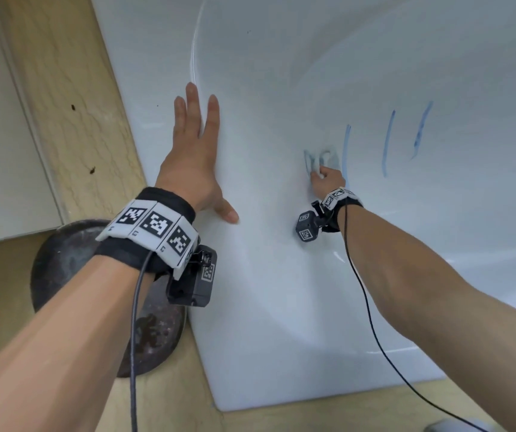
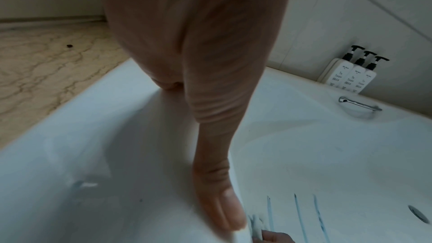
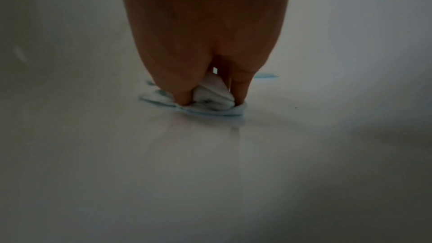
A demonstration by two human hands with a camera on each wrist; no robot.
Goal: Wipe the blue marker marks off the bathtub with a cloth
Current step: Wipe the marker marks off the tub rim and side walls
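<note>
The white bathtub [image 1: 266, 275] fills the head view, with three blue marker strokes [image 1: 387, 141] on its floor and a smeared blue patch [image 1: 311, 160] left of them. My right hand [image 1: 325, 177] pinches a small white cloth [image 3: 215, 97], stained blue, and presses it on the smeared patch. The cloth [image 1: 331, 159] shows just beyond the fingers. My left hand [image 1: 194, 145] lies flat with straight fingers on the tub's near rim, holding nothing. In the left wrist view the strokes [image 2: 301, 217] run across the tub floor beside the cloth [image 2: 256, 223].
A marble-patterned ledge [image 1: 73, 98] borders the tub on the left. A dark round object [image 1: 101, 291] sits under my left forearm. Three pump bottles [image 2: 350, 75], a metal handle [image 2: 357, 104] and the drain [image 2: 418, 213] lie on the tub's far side.
</note>
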